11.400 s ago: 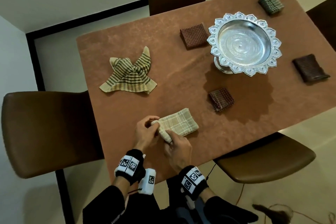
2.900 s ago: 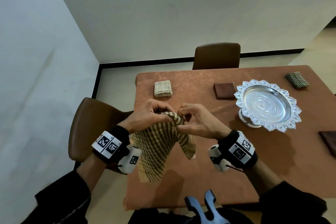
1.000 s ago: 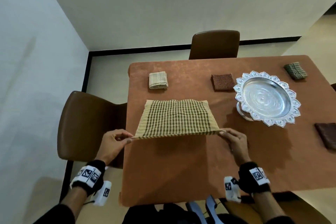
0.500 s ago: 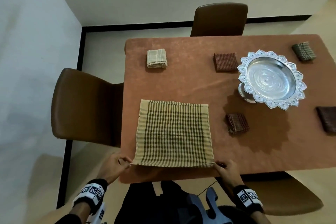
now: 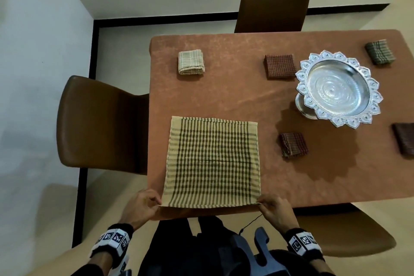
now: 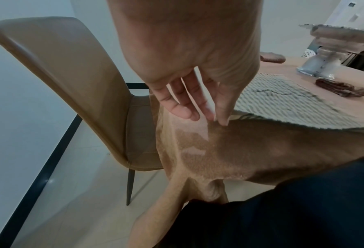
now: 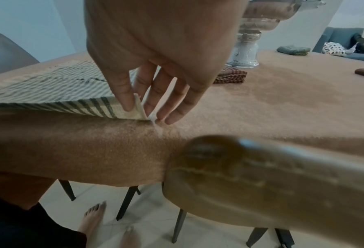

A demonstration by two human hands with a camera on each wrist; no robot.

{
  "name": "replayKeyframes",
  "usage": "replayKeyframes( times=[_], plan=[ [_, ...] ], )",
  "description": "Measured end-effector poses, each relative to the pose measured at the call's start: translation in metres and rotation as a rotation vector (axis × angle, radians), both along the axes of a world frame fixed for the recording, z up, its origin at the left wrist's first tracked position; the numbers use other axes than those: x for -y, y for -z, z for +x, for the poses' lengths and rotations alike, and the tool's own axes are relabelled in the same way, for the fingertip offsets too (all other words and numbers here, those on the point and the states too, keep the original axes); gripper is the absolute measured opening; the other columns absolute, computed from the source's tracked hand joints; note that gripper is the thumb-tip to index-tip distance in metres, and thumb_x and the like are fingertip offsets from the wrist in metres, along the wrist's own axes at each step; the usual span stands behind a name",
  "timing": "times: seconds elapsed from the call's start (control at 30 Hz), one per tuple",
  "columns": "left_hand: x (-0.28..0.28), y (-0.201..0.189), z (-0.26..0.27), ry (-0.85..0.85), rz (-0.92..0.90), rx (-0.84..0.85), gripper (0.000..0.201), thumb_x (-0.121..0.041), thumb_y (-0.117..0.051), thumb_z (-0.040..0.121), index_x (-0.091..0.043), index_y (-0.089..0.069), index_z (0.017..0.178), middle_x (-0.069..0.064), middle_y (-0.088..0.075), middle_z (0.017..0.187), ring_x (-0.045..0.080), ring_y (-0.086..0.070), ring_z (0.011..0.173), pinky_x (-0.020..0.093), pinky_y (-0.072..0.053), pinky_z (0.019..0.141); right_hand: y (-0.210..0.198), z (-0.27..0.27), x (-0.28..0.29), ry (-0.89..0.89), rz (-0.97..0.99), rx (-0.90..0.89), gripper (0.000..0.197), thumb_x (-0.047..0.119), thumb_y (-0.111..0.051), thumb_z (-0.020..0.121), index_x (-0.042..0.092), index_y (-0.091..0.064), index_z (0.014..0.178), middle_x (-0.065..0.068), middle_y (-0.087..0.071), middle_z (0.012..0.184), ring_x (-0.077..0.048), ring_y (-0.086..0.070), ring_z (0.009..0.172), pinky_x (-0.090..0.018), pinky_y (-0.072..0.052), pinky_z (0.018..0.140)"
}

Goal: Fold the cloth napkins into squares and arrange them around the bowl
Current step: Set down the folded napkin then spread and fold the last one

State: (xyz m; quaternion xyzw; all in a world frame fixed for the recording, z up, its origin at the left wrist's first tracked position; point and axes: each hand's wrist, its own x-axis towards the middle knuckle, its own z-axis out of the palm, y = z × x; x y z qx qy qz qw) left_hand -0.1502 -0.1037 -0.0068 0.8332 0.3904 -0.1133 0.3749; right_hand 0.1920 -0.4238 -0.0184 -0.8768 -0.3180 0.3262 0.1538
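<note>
A beige and green checked napkin (image 5: 212, 161) lies spread flat at the table's near edge. My left hand (image 5: 154, 203) pinches its near left corner, my right hand (image 5: 263, 205) its near right corner. In the right wrist view the thumb and fingers (image 7: 127, 99) clamp the napkin (image 7: 60, 90) corner, slightly lifted. In the left wrist view the fingertips (image 6: 220, 117) sit on the napkin (image 6: 283, 104) corner. The silver bowl (image 5: 338, 88) stands at the right. Around it lie several folded napkins: red (image 5: 280, 66), dark red (image 5: 293, 144), green (image 5: 380, 52) and brown (image 5: 405, 141).
A folded cream napkin (image 5: 191, 62) lies at the table's (image 5: 235, 96) far left. Brown chairs stand at the left (image 5: 100, 125), the far side (image 5: 273, 9) and the near right (image 5: 349, 235). Walls close off the left and far sides.
Both hands have drawn the unfolded napkin from mid-air down and toward me, laying it flat at the table's near edge. They still pinch its near corners.
</note>
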Motion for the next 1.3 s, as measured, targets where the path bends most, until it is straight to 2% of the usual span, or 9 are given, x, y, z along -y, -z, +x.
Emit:
replayKeyframes(
  times=[0.17,0.3,0.47,0.53,0.7,0.83,0.93,1.1,1.3],
  plan=[
    [-0.012,-0.009,0.011,-0.072,-0.054,0.06,0.028,-0.006,-0.081,0.076,-0.032,-0.07,0.074,-0.022,-0.069,0.093,0.001,-0.064,0.087,0.022,-0.051,0.072,-0.005,0.006,-0.006,0.061,0.009,-0.079,0.015,0.015,-0.079,0.087,0.028,-0.084,0.091,0.02,-0.078,0.083,0.006,-0.069,0.076,-0.017,-0.056,0.07],
    [-0.045,-0.025,0.043,-0.231,-0.163,0.119,0.021,-0.007,-0.08,0.084,-0.027,-0.075,0.079,-0.017,-0.073,0.084,0.004,-0.066,0.077,0.023,-0.054,0.073,-0.026,0.034,-0.032,0.303,0.153,-0.258,0.022,0.013,-0.076,0.095,0.031,-0.08,0.083,0.018,-0.079,0.078,-0.002,-0.074,0.075,-0.016,-0.056,0.067],
    [-0.11,-0.031,0.116,-0.277,-0.131,0.282,0.011,-0.006,-0.078,0.088,-0.016,-0.078,0.093,-0.006,-0.075,0.091,0.001,-0.066,0.085,0.008,-0.05,0.074,-0.024,0.097,-0.093,0.475,0.315,-0.339,0.013,0.01,-0.074,0.095,0.018,-0.084,0.091,0.003,-0.081,0.089,-0.01,-0.073,0.084,-0.033,-0.059,0.082],
    [-0.136,-0.024,0.144,-0.314,-0.117,0.305,0.011,-0.006,-0.078,0.087,-0.013,-0.079,0.095,-0.002,-0.076,0.093,0.003,-0.068,0.086,0.013,-0.052,0.079,-0.018,0.117,-0.122,0.555,0.343,-0.366,0.01,0.008,-0.073,0.095,0.011,-0.082,0.091,-0.001,-0.08,0.087,-0.007,-0.072,0.081,-0.032,-0.058,0.079],
    [-0.18,0.012,0.201,-0.49,-0.188,0.326,0.015,0.0,-0.076,0.087,-0.015,-0.076,0.09,0.014,-0.076,0.095,0.024,-0.071,0.089,0.033,-0.059,0.081,0.016,0.162,-0.183,0.703,0.283,-0.373,0.014,0.008,-0.071,0.093,0.011,-0.079,0.082,-0.008,-0.078,0.084,-0.022,-0.07,0.081,-0.038,-0.058,0.076],
    [-0.187,0.036,0.215,-0.569,-0.182,0.282,0.022,-0.004,-0.076,0.087,-0.027,-0.075,0.084,0.009,-0.075,0.089,0.021,-0.068,0.081,0.043,-0.057,0.082,0.045,0.173,-0.197,0.667,0.172,-0.27,0.013,0.019,-0.073,0.088,0.02,-0.079,0.076,-0.001,-0.075,0.076,-0.026,-0.069,0.076,-0.039,-0.058,0.072],
    [-0.18,0.042,0.218,-0.58,-0.162,0.263,0.016,-0.006,-0.074,0.089,-0.021,-0.074,0.094,0.008,-0.074,0.093,0.018,-0.066,0.082,0.034,-0.055,0.078,0.048,0.169,-0.201,0.644,0.093,-0.166,0.011,0.027,-0.073,0.088,0.019,-0.08,0.086,-0.001,-0.078,0.086,-0.023,-0.071,0.086,-0.035,-0.056,0.081],
    [-0.169,0.046,0.214,-0.589,-0.137,0.218,0.023,-0.01,-0.076,0.088,-0.023,-0.07,0.106,0.004,-0.073,0.098,0.022,-0.068,0.091,0.039,-0.059,0.085,0.036,0.157,-0.207,0.607,0.137,-0.015,0.008,0.025,-0.071,0.094,0.02,-0.074,0.087,-0.001,-0.073,0.086,-0.02,-0.066,0.085,-0.028,-0.046,0.08],
    [-0.138,0.036,0.204,-0.597,-0.054,0.173,0.022,-0.014,-0.072,0.09,-0.024,-0.066,0.108,-0.007,-0.07,0.085,0.007,-0.063,0.072,0.025,-0.048,0.066,0.038,0.151,-0.203,0.671,0.228,-0.034,0.01,0.026,-0.071,0.092,0.021,-0.079,0.092,0.004,-0.078,0.088,-0.016,-0.073,0.086,-0.037,-0.06,0.088]
  ],
)
